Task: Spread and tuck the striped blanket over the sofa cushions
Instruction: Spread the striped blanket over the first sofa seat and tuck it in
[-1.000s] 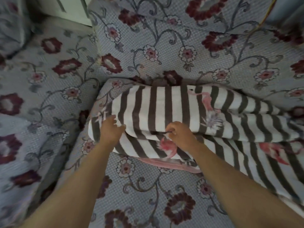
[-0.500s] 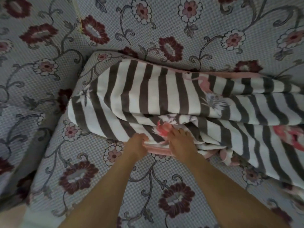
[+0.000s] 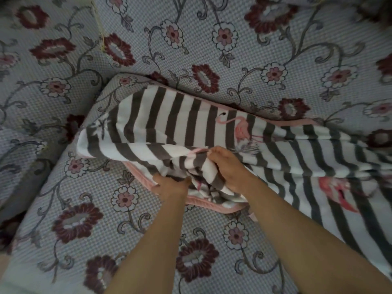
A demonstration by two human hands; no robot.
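Gripping the bunched blanket [image 3: 169,126] on the seat cushion [image 3: 89,209]: right hand [image 3: 228,168] fisted on a fold, left hand [image 3: 172,187] pinching the pink edge [image 3: 203,203]. Best to pull both apart evenly, keeping stripes straight.

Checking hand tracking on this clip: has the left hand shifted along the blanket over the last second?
Yes. The left hand went from the striped blanket's left end rightward to its pink hem, beside the right hand.
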